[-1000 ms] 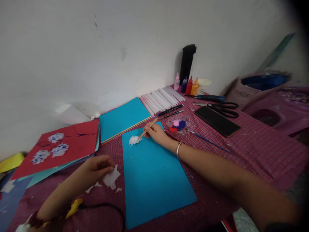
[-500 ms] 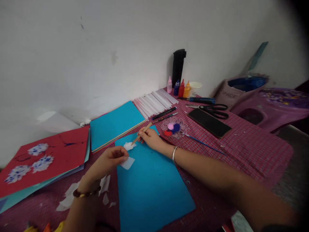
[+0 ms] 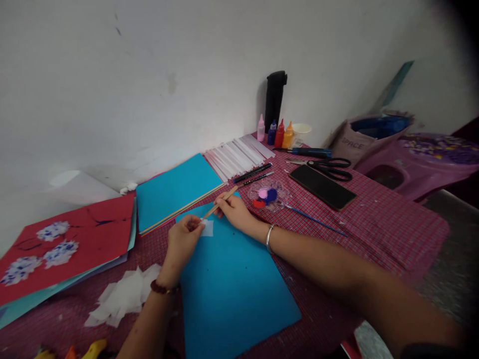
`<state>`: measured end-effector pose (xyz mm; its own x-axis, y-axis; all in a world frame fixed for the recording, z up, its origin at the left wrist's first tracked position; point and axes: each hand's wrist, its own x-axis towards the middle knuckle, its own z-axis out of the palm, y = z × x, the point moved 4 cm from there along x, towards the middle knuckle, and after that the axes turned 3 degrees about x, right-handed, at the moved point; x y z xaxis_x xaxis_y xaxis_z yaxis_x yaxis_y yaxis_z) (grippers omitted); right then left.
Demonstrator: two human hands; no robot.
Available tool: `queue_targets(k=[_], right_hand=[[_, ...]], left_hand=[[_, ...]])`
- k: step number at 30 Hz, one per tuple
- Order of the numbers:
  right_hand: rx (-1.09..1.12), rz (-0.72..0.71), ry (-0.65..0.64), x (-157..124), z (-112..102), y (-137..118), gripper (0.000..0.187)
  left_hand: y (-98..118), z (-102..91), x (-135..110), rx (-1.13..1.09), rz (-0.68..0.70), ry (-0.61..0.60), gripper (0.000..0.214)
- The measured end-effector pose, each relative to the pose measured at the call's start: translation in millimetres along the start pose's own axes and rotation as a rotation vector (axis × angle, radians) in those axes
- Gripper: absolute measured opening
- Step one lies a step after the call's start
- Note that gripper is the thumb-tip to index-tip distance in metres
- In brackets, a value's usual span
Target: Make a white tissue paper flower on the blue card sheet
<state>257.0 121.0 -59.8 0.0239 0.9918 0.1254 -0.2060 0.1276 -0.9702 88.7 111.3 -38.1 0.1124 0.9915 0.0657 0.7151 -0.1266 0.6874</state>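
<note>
My right hand (image 3: 232, 211) grips a flat wooden stick (image 3: 220, 201), its lower tip slanting down to the left. Between the fingertips of my left hand (image 3: 185, 242) is a small square of white tissue paper (image 3: 207, 228), right at the stick's tip. Both hands are over the upper part of a blue sheet of paper (image 3: 239, 289), which has a few dark specks on it. The ruffled white tissue piece on that sheet is mostly hidden behind my left fingers and the square.
Loose tissue squares (image 3: 125, 294) lie left of the sheet. A red sheet with white-and-blue flowers (image 3: 93, 214) is farther left. To the right are a paint palette (image 3: 267, 194), paintbrush (image 3: 318, 220), phone (image 3: 322, 187), scissors (image 3: 329, 167) and paint bottles (image 3: 279, 133).
My left hand has moved up and right, bringing the tissue square to the stick's tip over the ruffled piece. The loose tissue squares beneath my left arm show more now.
</note>
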Motion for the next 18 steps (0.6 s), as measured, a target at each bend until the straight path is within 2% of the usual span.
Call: queue_targets(k=[3,9,15,18], right_hand=[[0.057,-0.048,0.073,-4.7,-6.4,-8.7,0.013],[-0.078,-0.009,-0.099,-11.1,2.0,-2.9,0.012],[-0.194,-0.066,-0.107,-10.0,3.2,4.0,0.013],[-0.228,-0.072,-0.116,-9.7,2.8,3.5,0.013]], left_hand=[[-2.5,0.2,1.8,-0.016,0.009,-0.013,0.018],[-1.7,2.2,2.5,0.020,0.013,-0.029,0.018],[-3.2,4.1,2.5,0.009,0.016,-0.026,0.020],[-4.8,-0.2,3.8,0.014,0.050,0.037,0.023]])
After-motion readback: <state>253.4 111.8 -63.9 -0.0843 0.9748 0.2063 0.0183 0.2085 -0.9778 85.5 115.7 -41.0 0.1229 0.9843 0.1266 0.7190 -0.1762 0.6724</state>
